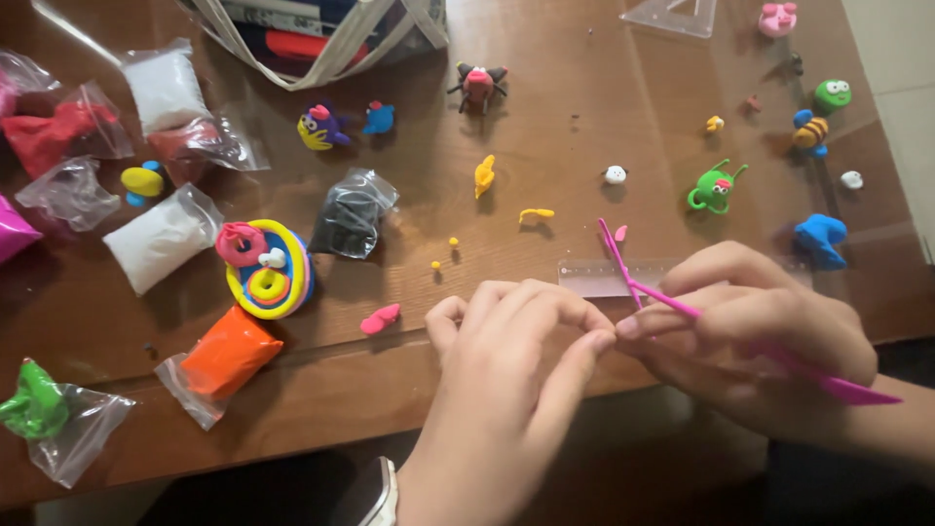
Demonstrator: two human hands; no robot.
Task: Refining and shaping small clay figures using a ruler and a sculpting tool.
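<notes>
Left hand (pixel 516 360) curled, fingertips pinched together against the right hand's fingertips; whatever sits between them too small to tell. Right hand (pixel 750 336) closed around a slim pink plastic modelling tool (pixel 672 302), pointed end jutting up and away past the fingers, broad end sticking out behind the wrist.

Just beyond the right hand's fingers, a clear plastic ruler (pixel 609 278) flat on the brown wooden table (pixel 545 88). Left of the left hand, a small pink clay lump (pixel 380 319); further left, an orange clay block in a clear bag (pixel 226 356) and a round layered clay disc in yellow, blue and pink (pixel 268 270). Beyond the left hand, a black clay bag (pixel 353 214) and small yellow clay bits (pixel 485 175). Beyond the right hand, a green clay creature (pixel 714 188), a blue clay shape (pixel 820 239) and a striped bee figure (pixel 809 131).
</notes>
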